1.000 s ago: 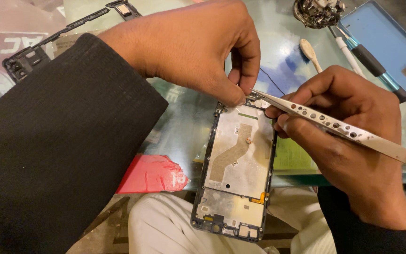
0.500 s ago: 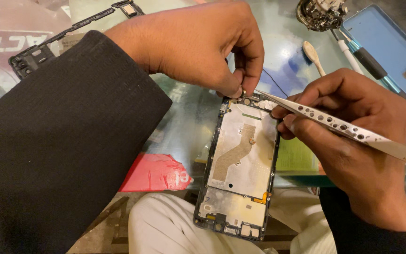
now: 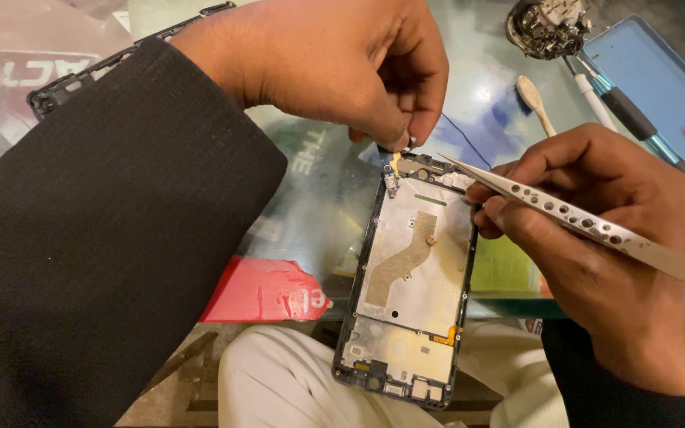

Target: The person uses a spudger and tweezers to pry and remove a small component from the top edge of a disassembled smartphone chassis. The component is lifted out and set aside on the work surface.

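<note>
the left hand (image 3: 350,71) pinches a tiny metal part (image 3: 411,143) just above the top edge of the opened phone frame (image 3: 410,277), which juts over the glass counter (image 3: 319,206) edge, while the right hand (image 3: 596,246) grips metal tweezers (image 3: 564,218), tips at the frame's top corner.

I see a glass table (image 3: 319,198) carrying a black phone frame (image 3: 112,59), a wooden stick (image 3: 534,101), a blue tray (image 3: 660,87) (far right corner) and a red packet (image 3: 267,292).
</note>
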